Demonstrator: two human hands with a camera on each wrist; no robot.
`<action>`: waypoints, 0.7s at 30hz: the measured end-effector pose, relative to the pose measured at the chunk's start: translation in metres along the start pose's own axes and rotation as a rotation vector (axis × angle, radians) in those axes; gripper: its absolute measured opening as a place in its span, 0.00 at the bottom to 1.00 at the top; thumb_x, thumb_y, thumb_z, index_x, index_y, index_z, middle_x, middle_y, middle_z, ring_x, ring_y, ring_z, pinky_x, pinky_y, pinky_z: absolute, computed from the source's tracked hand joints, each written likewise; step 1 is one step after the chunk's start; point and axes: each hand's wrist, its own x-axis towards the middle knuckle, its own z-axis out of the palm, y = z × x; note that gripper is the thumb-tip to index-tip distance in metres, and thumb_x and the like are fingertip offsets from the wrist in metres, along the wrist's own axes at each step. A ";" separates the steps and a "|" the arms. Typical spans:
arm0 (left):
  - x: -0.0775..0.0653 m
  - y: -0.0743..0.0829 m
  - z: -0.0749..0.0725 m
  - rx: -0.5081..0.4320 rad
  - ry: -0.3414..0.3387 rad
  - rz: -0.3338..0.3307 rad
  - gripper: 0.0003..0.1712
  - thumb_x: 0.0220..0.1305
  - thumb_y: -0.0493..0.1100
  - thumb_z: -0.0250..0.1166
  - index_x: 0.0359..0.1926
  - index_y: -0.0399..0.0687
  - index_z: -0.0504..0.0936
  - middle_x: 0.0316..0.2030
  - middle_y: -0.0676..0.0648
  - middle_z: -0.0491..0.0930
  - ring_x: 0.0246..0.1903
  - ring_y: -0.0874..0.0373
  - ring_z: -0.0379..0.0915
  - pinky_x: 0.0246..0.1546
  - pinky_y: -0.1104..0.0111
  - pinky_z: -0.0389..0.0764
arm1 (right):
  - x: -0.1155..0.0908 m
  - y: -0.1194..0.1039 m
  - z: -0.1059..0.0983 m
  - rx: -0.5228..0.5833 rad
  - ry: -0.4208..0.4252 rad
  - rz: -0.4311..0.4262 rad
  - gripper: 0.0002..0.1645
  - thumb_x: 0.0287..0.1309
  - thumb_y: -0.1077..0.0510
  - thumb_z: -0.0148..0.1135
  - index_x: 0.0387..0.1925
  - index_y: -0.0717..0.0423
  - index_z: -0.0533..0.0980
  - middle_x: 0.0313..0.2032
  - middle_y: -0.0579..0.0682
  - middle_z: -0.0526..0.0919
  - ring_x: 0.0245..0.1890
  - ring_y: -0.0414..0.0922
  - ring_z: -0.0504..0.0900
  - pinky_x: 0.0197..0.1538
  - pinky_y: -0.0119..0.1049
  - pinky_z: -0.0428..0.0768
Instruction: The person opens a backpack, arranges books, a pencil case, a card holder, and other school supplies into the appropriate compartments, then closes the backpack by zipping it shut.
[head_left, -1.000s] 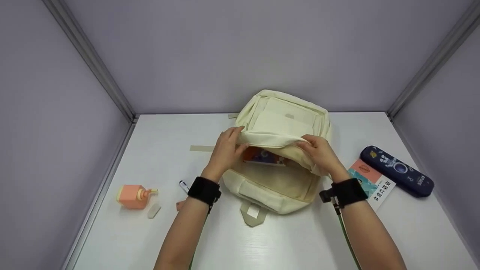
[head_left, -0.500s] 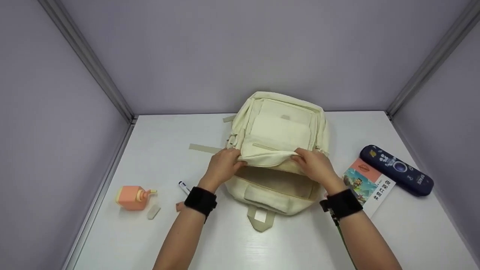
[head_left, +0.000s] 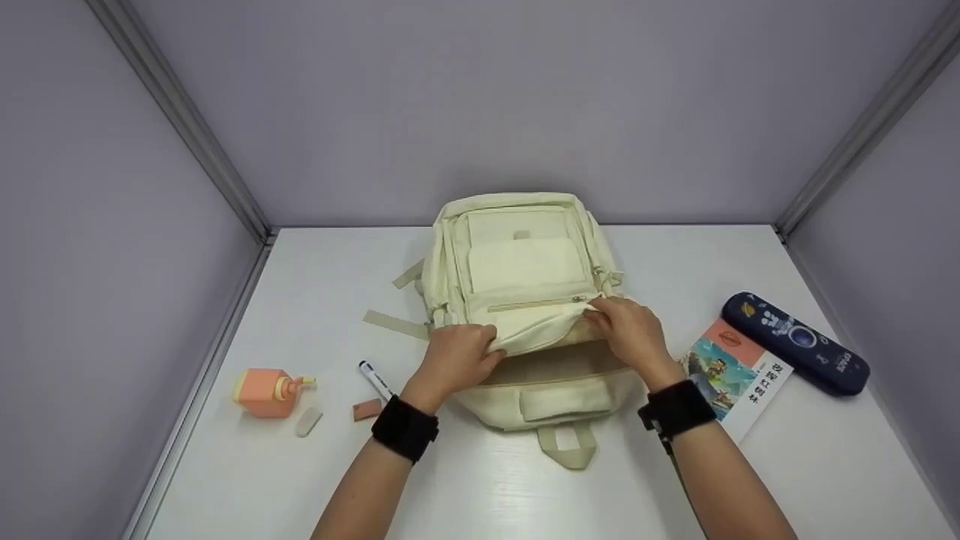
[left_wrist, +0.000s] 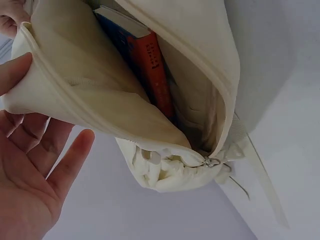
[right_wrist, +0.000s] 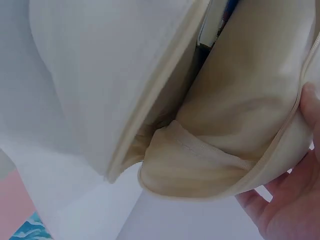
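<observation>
A cream backpack (head_left: 529, 262) lies on the table with its main opening toward me. My left hand (head_left: 459, 358) pinches the left part of the opening's upper edge between thumb and fingers. On the right part of the same edge, my right hand (head_left: 632, 334) has its own pinch. The edge is lifted, so the mouth gapes. Inside, the left wrist view shows a book with an orange-red spine (left_wrist: 152, 65); in the head view the flap hides it. A zipper pull (left_wrist: 211, 161) hangs at the corner of the opening.
Left of the bag are an orange pump bottle (head_left: 268, 394), a whitish eraser (head_left: 308, 421), a reddish-brown block (head_left: 367, 409) and a marker (head_left: 375, 379). On the right, a navy pencil case (head_left: 795, 343) lies by a book with a picture cover (head_left: 739, 375). Walls enclose the back and sides.
Both hands have drawn the upper edge toward me and lower, narrowing the mouth. The backpack has turned and shifted left; the book inside has gone from the head view.
</observation>
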 end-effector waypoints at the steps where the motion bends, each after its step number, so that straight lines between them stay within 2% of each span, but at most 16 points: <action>1: -0.001 0.001 0.000 -0.006 -0.006 0.003 0.15 0.61 0.51 0.68 0.24 0.50 0.76 0.17 0.55 0.72 0.19 0.58 0.72 0.21 0.60 0.73 | -0.001 0.001 0.002 -0.003 0.017 -0.012 0.08 0.64 0.53 0.64 0.40 0.53 0.83 0.34 0.53 0.85 0.32 0.57 0.82 0.35 0.54 0.78; 3: -0.002 0.001 0.002 -0.018 -0.024 0.012 0.12 0.62 0.51 0.67 0.33 0.48 0.82 0.21 0.53 0.78 0.23 0.57 0.77 0.24 0.60 0.76 | -0.002 0.003 0.004 -0.005 0.030 -0.028 0.09 0.63 0.54 0.65 0.40 0.54 0.83 0.33 0.53 0.84 0.33 0.58 0.82 0.36 0.54 0.78; 6: -0.004 -0.001 0.008 -0.048 -0.042 0.046 0.16 0.64 0.53 0.67 0.44 0.47 0.86 0.28 0.50 0.81 0.28 0.55 0.79 0.28 0.61 0.78 | -0.006 0.006 0.005 0.026 -0.006 -0.025 0.08 0.63 0.55 0.64 0.40 0.54 0.83 0.33 0.52 0.83 0.34 0.55 0.82 0.38 0.53 0.77; 8: -0.006 -0.004 0.013 -0.077 -0.061 0.067 0.17 0.64 0.55 0.66 0.43 0.48 0.86 0.31 0.49 0.79 0.29 0.55 0.76 0.29 0.62 0.77 | -0.010 0.008 0.003 0.062 -0.071 -0.014 0.08 0.64 0.55 0.64 0.40 0.54 0.83 0.33 0.50 0.83 0.35 0.53 0.82 0.40 0.51 0.77; 10: -0.008 -0.007 0.019 -0.105 -0.075 0.091 0.18 0.65 0.58 0.65 0.43 0.49 0.86 0.35 0.47 0.78 0.34 0.53 0.75 0.34 0.61 0.77 | -0.015 0.009 -0.001 0.121 -0.151 -0.001 0.07 0.65 0.57 0.63 0.40 0.54 0.83 0.35 0.49 0.83 0.37 0.51 0.82 0.43 0.49 0.78; 12: -0.010 -0.009 0.023 -0.132 -0.113 0.099 0.22 0.65 0.60 0.64 0.47 0.48 0.85 0.44 0.44 0.79 0.44 0.49 0.76 0.45 0.58 0.76 | -0.021 0.010 -0.006 0.213 -0.247 0.022 0.08 0.65 0.58 0.63 0.43 0.55 0.83 0.41 0.51 0.83 0.43 0.51 0.81 0.47 0.48 0.78; 14: -0.012 -0.011 0.028 -0.147 -0.175 0.095 0.26 0.66 0.61 0.62 0.54 0.48 0.82 0.56 0.41 0.76 0.58 0.44 0.71 0.58 0.53 0.70 | -0.029 0.012 -0.013 0.301 -0.332 0.044 0.15 0.65 0.57 0.63 0.50 0.59 0.81 0.51 0.58 0.80 0.52 0.56 0.78 0.53 0.52 0.75; 16: -0.014 -0.013 0.031 -0.147 -0.240 0.087 0.29 0.68 0.61 0.59 0.61 0.49 0.78 0.64 0.40 0.71 0.66 0.40 0.61 0.65 0.49 0.61 | -0.037 0.015 -0.020 0.380 -0.402 0.091 0.25 0.64 0.55 0.64 0.59 0.63 0.75 0.60 0.64 0.72 0.58 0.62 0.73 0.57 0.55 0.72; 18: -0.016 -0.013 0.032 -0.145 -0.294 0.076 0.30 0.70 0.60 0.57 0.65 0.50 0.75 0.67 0.40 0.67 0.69 0.38 0.54 0.67 0.46 0.56 | -0.045 0.019 -0.028 0.399 -0.444 0.174 0.36 0.64 0.51 0.64 0.67 0.65 0.67 0.66 0.69 0.63 0.64 0.66 0.64 0.62 0.60 0.66; 21: -0.017 -0.013 0.033 -0.137 -0.329 0.065 0.29 0.71 0.58 0.55 0.67 0.51 0.73 0.68 0.40 0.65 0.70 0.37 0.51 0.67 0.45 0.55 | -0.056 0.029 -0.037 0.256 -0.473 0.348 0.45 0.66 0.44 0.60 0.72 0.67 0.56 0.69 0.74 0.53 0.68 0.70 0.54 0.65 0.65 0.57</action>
